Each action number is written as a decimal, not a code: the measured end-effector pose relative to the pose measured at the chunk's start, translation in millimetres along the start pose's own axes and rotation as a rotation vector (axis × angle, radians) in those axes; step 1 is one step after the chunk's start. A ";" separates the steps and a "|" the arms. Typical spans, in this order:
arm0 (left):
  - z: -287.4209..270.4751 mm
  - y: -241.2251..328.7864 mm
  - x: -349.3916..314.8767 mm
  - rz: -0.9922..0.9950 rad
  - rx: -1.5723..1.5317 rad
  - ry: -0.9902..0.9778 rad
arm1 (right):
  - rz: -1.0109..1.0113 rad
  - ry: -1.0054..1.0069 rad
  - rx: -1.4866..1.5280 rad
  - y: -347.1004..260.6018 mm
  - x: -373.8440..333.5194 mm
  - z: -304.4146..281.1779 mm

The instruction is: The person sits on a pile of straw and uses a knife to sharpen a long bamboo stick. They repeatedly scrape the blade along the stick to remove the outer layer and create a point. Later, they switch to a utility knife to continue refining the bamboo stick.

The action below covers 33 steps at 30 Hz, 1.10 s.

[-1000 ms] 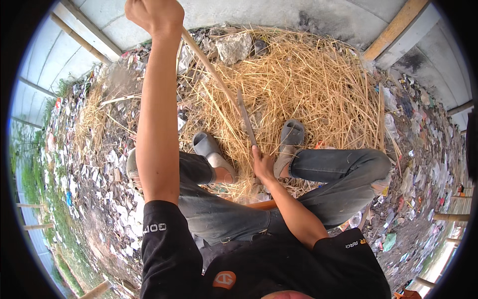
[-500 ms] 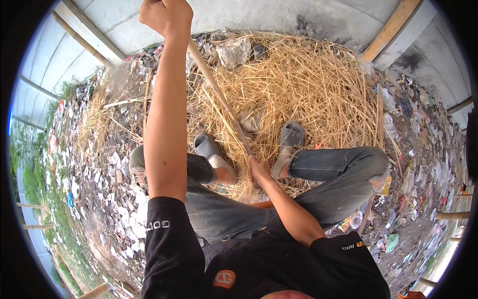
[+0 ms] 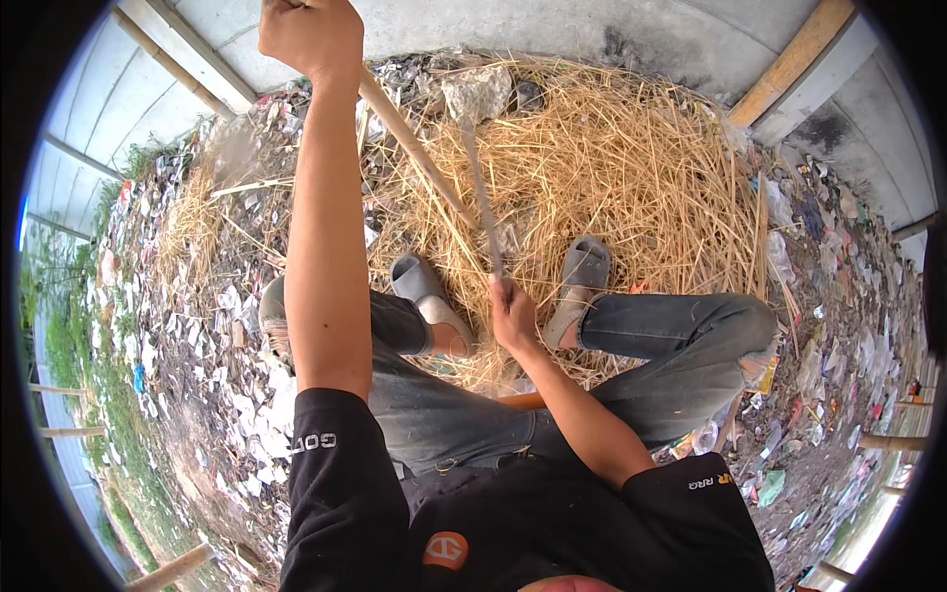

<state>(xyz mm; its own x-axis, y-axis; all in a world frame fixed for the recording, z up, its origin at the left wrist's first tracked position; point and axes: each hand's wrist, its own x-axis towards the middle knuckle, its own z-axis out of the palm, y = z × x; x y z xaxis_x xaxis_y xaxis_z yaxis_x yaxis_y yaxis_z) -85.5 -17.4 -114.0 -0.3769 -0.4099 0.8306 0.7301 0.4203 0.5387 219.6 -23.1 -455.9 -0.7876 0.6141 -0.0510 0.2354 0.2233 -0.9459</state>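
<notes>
Ground: bare earth strewn with small scraps of litter [image 3: 212, 345], with a heap of dry straw [image 3: 612, 178] in front of the seated person and a pale concrete wall [image 3: 493, 25] behind it.
Head view, person: sits with knees spread, in dark jeans and grey slippers [image 3: 424, 286], both feet resting on the edge of the straw.
Left hand [image 3: 308, 35]: raised high, arm stretched out, fingers clenched around the upper end of a long bamboo stick [image 3: 409, 148].
Bamboo stick: runs slanted from the left fist down toward the straw between the feet; its lower end is hidden by the blade and straw.
Right hand [image 3: 513, 314]: low, between the knees, fingers closed on the handle of a long knife [image 3: 481, 197].
Knife: blade points up and away from the body, slightly blurred, and it crosses the stick near the middle; I cannot tell if the edge touches the wood.
Other things: a grey stone [image 3: 475, 91] lies at the far side of the straw; a wooden plank [image 3: 789, 64] leans at the wall on the right.
Risk: in my judgement the blade may slip along the smooth bamboo and go toward the left forearm or the feet in open slippers, because the stick is held only at one end and may turn under a stroke.
</notes>
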 end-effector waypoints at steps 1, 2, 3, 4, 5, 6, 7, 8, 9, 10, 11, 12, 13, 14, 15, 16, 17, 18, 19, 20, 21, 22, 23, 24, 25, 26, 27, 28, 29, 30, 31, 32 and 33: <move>-7.8 1.1 1.0 -0.056 -0.004 -0.019 | 0.264 -0.004 0.171 19.9 -2.3 2.0; -15.5 2.1 2.6 -0.107 -0.012 -0.043 | 0.529 -0.007 0.348 29.6 -3.5 5.1; -25.5 2.0 5.5 -0.164 -0.023 -0.093 | 0.794 -0.012 0.527 39.6 -3.4 6.6; -33.4 -9.3 7.3 -0.149 -0.034 -0.054 | 0.681 -0.050 0.351 2.5 -0.5 -10.1; -41.2 -14.7 11.4 -0.138 -0.045 -0.016 | 0.473 -0.047 0.271 1.1 10.8 -12.1; -41.0 -19.3 11.4 -0.142 -0.040 -0.014 | 0.269 -0.033 0.184 3.0 28.4 -16.0; -48.1 -27.4 14.4 -0.160 -0.008 0.013 | 0.146 -0.014 0.270 -44.0 37.3 -28.4; -52.0 -32.5 17.6 -0.176 0.019 0.031 | 0.029 0.013 0.363 -109.7 40.6 -47.7; -50.9 -34.4 19.6 -0.192 0.033 0.043 | -0.098 0.021 0.467 -140.9 46.8 -58.6; -52.3 -39.9 21.9 -0.185 0.039 0.050 | -0.226 0.025 0.572 -165.6 50.9 -65.6; -52.8 -43.5 22.1 -0.182 0.029 0.051 | -0.341 0.075 0.668 -187.4 51.1 -68.4; -50.3 -43.4 21.2 -0.181 0.010 0.052 | -0.464 0.139 0.712 -187.1 53.8 -66.0; -48.9 -42.8 20.3 -0.183 -0.008 0.056 | -0.588 0.200 0.751 -186.8 55.1 -63.9; -49.6 -37.5 18.6 -0.221 -0.065 0.037 | -0.601 0.245 0.700 -171.2 51.9 -53.8; -49.3 -39.5 19.7 -0.212 -0.046 0.042 | -0.618 0.286 0.649 -140.2 44.6 -38.5; -46.7 -41.4 21.3 -0.202 -0.030 0.046 | -0.409 0.194 0.606 -91.5 30.9 -19.9; -46.7 -41.6 22.7 -0.188 -0.012 0.048 | -0.200 0.102 0.564 -41.8 15.1 -1.4; -47.1 -39.8 21.5 -0.178 -0.003 0.074 | 0.088 -0.071 0.263 -1.9 8.3 -1.0; -49.2 -41.3 17.8 -0.222 -0.018 0.059 | 0.199 -0.135 0.127 8.1 11.0 -3.3; -54.2 -43.8 16.9 -0.257 -0.034 0.048 | 0.293 -0.220 -0.016 7.6 17.2 -7.5; -56.8 -45.4 19.4 -0.292 -0.052 0.036 | 0.217 -0.208 0.015 5.5 27.3 -4.5; -62.5 -48.2 19.2 -0.279 -0.069 0.013 | 0.159 -0.208 0.038 -5.3 29.8 -4.4; -67.2 -50.8 11.2 -0.279 -0.053 -0.003 | 0.058 -0.111 0.104 -37.4 30.2 -9.1; -65.9 -51.4 13.2 -0.265 -0.052 0.007 | -0.075 -0.013 0.167 -89.1 47.0 -21.0; -64.1 -52.9 19.9 -0.246 -0.049 0.031 | -0.182 -0.002 0.294 -135.1 55.4 -35.0; -60.1 -55.7 19.5 -0.207 -0.049 0.058 | -0.268 0.015 0.420 -174.1 54.9 -48.2; -55.7 -51.7 15.8 -0.225 -0.059 0.055 | -0.382 0.067 0.639 -206.8 54.6 -54.1; -51.2 -44.9 14.8 -0.241 -0.069 0.059 | -0.501 0.118 0.701 -213.8 54.4 -53.2; -47.7 -41.4 14.6 -0.257 -0.079 0.064 | -0.621 0.170 0.761 -216.5 53.7 -51.6; -44.8 -48.0 13.9 -0.214 -0.021 0.054 | -0.649 0.216 0.728 -188.8 48.4 -37.8; -39.9 -43.1 13.8 -0.198 -0.030 0.050 | -0.688 0.270 0.691 -140.4 41.2 -20.2; -37.2 -37.0 13.3 -0.180 -0.034 0.046 | -0.505 0.185 0.385 -84.9 29.5 -7.0; -33.2 -30.5 10.4 -0.163 -0.043 0.039 | -0.315 0.107 0.081 -21.6 17.4 1.5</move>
<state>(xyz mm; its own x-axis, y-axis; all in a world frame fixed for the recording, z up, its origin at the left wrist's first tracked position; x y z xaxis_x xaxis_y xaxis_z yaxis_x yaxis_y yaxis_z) -92.7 -61.3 -126.6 -0.4707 -0.5010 0.7262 0.6850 0.3112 0.6587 199.9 -18.4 -436.8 -0.7493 0.6016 0.2770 -0.0591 0.3559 -0.9327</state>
